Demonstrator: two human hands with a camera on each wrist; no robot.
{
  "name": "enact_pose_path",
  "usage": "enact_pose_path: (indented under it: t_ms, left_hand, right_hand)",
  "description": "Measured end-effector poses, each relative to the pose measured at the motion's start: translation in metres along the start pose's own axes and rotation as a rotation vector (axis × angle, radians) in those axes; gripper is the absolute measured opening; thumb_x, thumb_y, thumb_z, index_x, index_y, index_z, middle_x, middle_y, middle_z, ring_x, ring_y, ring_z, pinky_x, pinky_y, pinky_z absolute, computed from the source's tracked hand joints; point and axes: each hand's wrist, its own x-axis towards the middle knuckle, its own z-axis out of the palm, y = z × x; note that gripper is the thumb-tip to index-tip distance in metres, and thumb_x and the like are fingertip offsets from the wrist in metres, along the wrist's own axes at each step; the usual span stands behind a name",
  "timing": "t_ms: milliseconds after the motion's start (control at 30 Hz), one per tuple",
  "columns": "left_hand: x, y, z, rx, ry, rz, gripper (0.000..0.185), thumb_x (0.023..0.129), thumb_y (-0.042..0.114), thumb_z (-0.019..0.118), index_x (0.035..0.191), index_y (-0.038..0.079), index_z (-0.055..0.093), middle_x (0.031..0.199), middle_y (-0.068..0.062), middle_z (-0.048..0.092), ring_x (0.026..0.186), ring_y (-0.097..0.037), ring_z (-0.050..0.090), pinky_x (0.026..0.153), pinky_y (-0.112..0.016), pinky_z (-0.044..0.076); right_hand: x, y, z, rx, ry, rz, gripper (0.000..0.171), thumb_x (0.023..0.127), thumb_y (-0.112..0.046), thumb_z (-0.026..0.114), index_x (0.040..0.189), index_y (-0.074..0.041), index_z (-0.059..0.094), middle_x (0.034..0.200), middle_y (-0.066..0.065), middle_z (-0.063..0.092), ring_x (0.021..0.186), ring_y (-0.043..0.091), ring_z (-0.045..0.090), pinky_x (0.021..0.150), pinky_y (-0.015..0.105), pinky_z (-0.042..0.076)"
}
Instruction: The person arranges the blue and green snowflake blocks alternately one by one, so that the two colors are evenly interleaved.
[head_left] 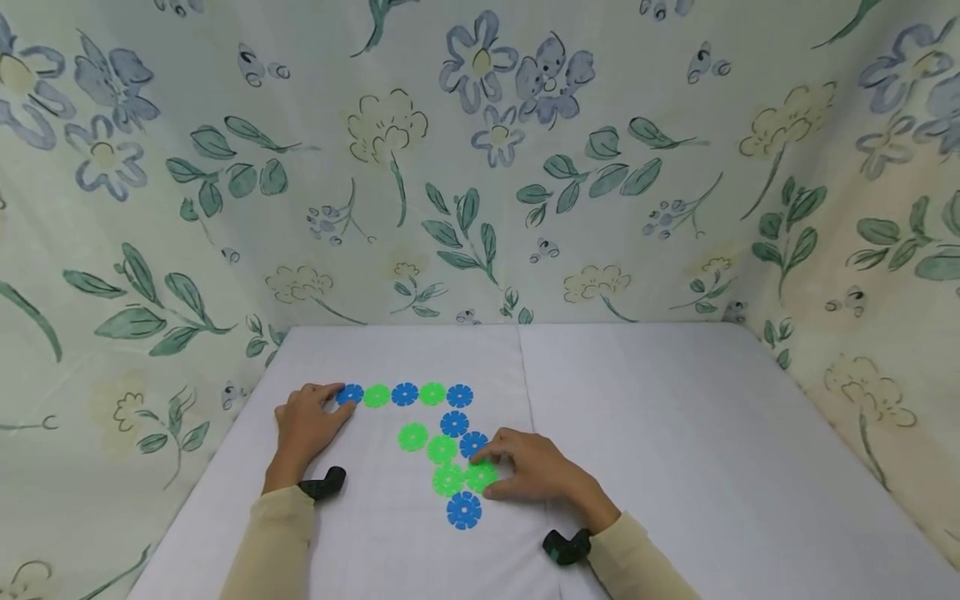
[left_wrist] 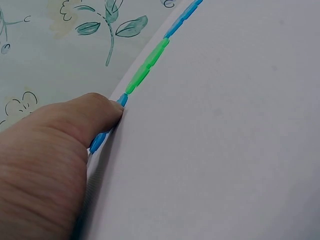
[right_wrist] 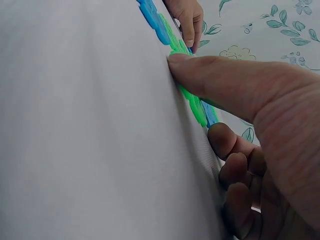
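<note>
Flat, notched plastic discs in blue and green lie on the white cloth. My left hand [head_left: 306, 425] has its thumb and fingertips around the edges of a blue disc [head_left: 350, 394] at the left end of a straight row. In the left wrist view the thumb [left_wrist: 100, 115] is against that disc's near edge. My right hand [head_left: 538, 468] pinches a green disc [head_left: 481, 477] between thumb and index finger, beside another green disc [head_left: 448, 480]. Its other fingers [right_wrist: 235, 170] are curled. Right at its fingertips is a blue disc [head_left: 473, 445].
The row goes on with a green disc [head_left: 377, 396], then blue and green by turns to a blue disc [head_left: 460, 396]. Below it are a blue disc [head_left: 453, 424], green discs [head_left: 412, 437] and the nearest blue disc [head_left: 464, 511]. A floral curtain [head_left: 480, 208] stands behind the table.
</note>
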Motion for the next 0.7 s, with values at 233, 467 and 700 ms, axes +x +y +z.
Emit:
enact_pose_path:
  t_ms: [233,467,700]
  left_hand:
    - [-0.0004,-0.0019,-0.0012,0.005,-0.010,-0.002,0.053,0.092,0.046,0.068,0.136,0.017,0.063,0.128,-0.019,0.062,0.116,-0.039,0.053,0.085,-0.053,0.031]
    - [-0.0012,0.0000,-0.0017,0.015,-0.015,-0.001,0.053,0.092,0.046,0.068,0.136,0.017,0.063,0.127,-0.019,0.062,0.116,-0.040,0.053,0.083,-0.053,0.031]
    - [-0.0008,-0.0007,0.0004,0.021,-0.017,-0.006,0.053,0.091,0.046,0.068,0.136,0.018,0.063,0.129,-0.019,0.061,0.117,-0.039,0.053,0.085,-0.053,0.031]
  right_hand:
    - [0.0015,-0.0050,-0.0004,-0.022,-0.029,0.004,0.044,0.079,-0.047,0.081,0.121,-0.040,0.070,0.100,-0.016,0.058,0.084,-0.001,0.052,0.071,0.020,0.042]
    - [0.0009,-0.0060,-0.0013,-0.026,-0.046,-0.003,0.045,0.080,-0.046,0.081,0.123,-0.040,0.069,0.100,-0.014,0.057,0.084,0.000,0.052,0.072,0.020,0.042]
    - [0.0006,-0.0082,-0.0017,-0.060,-0.054,-0.015,0.046,0.080,-0.046,0.081,0.123,-0.037,0.068,0.100,-0.014,0.057,0.084,0.001,0.051,0.074,0.020,0.043]
